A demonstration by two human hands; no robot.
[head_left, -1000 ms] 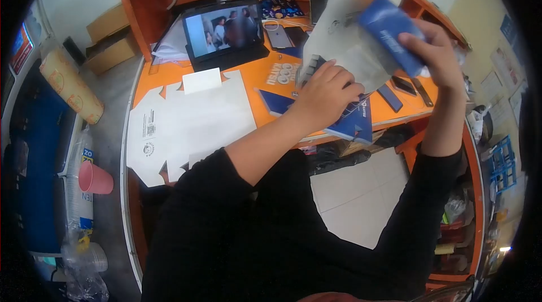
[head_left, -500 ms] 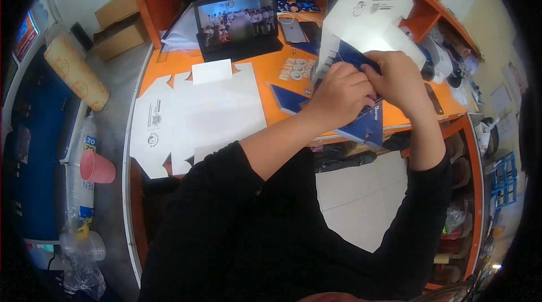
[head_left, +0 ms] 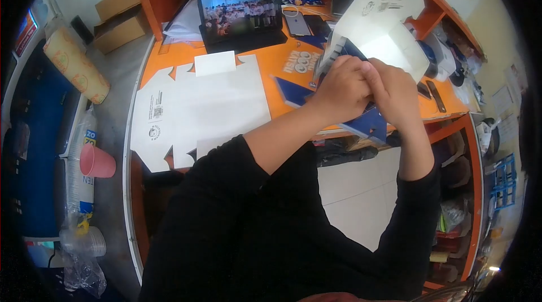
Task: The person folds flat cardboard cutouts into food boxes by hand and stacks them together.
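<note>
My left hand and my right hand are pressed close together at the desk's front edge, both closed. What lies between their fingers is hidden. Blue printed card shows below and behind them. Just beyond the hands, a partly folded white cardboard piece stands up with its flaps raised. To the left, a flat white die-cut sheet lies on the orange desk, with a small white rectangle on it.
A tablet showing a video stands at the back of the desk. Near it lies a phone. A pink cup and a patterned roll are at the left. A cardboard box sits on the floor.
My right hand has come down from the upper right to meet my left hand. The blue block it held is no longer visible in it. The white cardboard piece now opens further to the right.
</note>
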